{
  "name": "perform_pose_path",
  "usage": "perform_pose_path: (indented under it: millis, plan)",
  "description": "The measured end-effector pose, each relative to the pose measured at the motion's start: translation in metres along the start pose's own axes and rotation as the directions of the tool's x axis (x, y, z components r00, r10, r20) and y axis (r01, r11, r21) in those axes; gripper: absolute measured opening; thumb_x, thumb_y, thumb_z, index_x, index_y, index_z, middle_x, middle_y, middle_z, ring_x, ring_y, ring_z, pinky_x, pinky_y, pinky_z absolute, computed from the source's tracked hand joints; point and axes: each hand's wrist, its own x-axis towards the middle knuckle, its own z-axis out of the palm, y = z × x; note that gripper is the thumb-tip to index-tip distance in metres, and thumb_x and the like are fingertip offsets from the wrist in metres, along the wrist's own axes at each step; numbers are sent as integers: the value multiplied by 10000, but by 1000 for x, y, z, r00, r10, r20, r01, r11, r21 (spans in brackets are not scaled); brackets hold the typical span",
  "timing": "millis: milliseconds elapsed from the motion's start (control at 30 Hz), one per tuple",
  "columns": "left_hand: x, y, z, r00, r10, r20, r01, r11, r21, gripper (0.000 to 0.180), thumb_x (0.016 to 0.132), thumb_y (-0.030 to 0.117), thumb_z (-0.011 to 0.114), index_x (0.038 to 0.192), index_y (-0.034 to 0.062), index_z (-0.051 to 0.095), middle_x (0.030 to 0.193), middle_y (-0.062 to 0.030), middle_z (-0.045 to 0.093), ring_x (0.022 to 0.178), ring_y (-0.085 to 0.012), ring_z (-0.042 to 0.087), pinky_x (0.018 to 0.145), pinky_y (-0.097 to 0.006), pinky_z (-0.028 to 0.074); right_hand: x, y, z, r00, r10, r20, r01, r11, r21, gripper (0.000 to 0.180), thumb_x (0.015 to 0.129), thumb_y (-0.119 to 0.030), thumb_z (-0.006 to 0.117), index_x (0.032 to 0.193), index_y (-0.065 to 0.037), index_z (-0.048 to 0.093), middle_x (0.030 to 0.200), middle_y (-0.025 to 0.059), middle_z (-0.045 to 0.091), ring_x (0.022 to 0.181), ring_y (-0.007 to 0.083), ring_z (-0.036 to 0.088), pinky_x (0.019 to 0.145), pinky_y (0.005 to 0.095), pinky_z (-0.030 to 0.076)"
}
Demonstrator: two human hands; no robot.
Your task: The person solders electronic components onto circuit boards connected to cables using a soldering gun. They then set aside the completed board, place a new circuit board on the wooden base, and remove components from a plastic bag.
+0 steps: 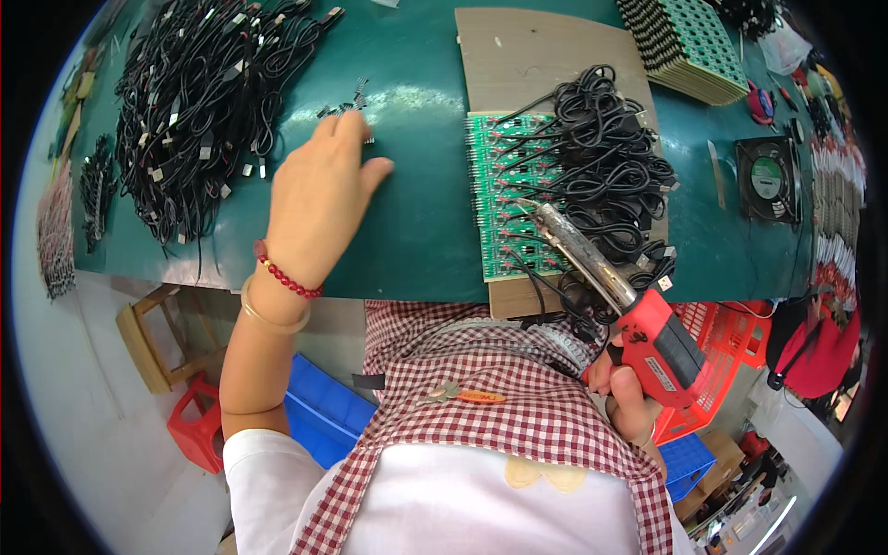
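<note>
My left hand [324,190] reaches over the green table, thumb spread away from the fingers and nothing visible in its grip. Its fingertips are at a small scatter of black pin header strips [353,97], partly covering them. Low on the right, my right hand [626,393] is closed round the red handle of a soldering iron [659,350]. The iron's metal barrel slants up to the left, its tip over a panel of green circuit boards [486,199]. Black cables [606,157] run from these boards and lie coiled on their right side.
A large heap of black cables [208,102] covers the table's left part. The board panel lies on a brown sheet [546,46]. Stacked green panels [689,51] stand at the far right, with a black fan [770,178] nearer. A red basket [708,356] is below the table's right edge.
</note>
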Motion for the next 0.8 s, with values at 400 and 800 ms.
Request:
perform_pose_path:
  millis: [400, 800]
  plan:
    - [-10, -16, 1, 981, 148, -122, -150, 989, -6, 66, 760, -26, 566, 775, -23, 503, 692, -166, 544, 626, -316, 555, 558, -393, 430, 27, -2, 16, 966, -198, -166, 210, 976, 61, 409, 752, -147, 751, 1096, -26, 566, 901, 17, 628, 823, 83, 569, 739, 255, 452]
    - [-40, 127, -37, 812, 200, 549, 560, 1, -829, 51, 870, -17, 519, 892, 16, 552, 862, -69, 590, 714, -130, 572, 676, -227, 477, 43, -28, 27, 987, -144, -65, 158, 930, 331, 349, 805, -168, 685, 1081, -38, 515, 862, 1, 591, 771, 74, 566, 709, 234, 443]
